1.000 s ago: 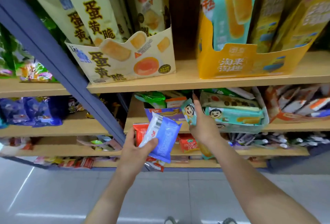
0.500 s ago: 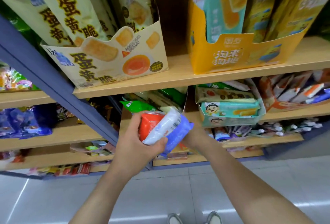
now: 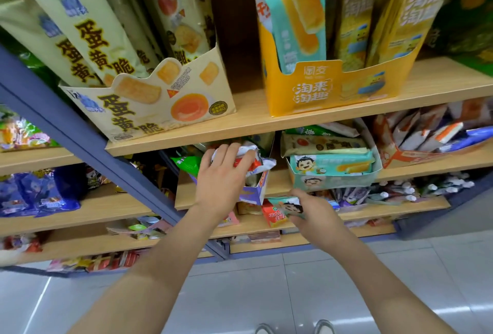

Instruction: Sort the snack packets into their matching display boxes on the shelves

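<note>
My left hand (image 3: 222, 176) reaches into the blue display box (image 3: 254, 193) on the second shelf, its fingers lying over white and red snack packets (image 3: 253, 163) there. Whether the fingers grip a packet is hidden. Lower and to the right, my right hand (image 3: 310, 207) pinches a small teal packet with a cartoon face (image 3: 289, 207). The matching teal display box (image 3: 333, 179) with the same face stands just above and to the right of that hand.
A cream cracker box (image 3: 160, 104) and a yellow box (image 3: 328, 88) with tall packets stand on the top shelf (image 3: 266, 120). A blue shelf post (image 3: 80, 131) runs diagonally at left. An orange box (image 3: 416, 147) of packets sits far right. Grey tiled floor lies below.
My left hand moved up and pushed the blue and red packets into the blue box. My right hand dropped lower and now holds the teal cartoon packet in plain view.
</note>
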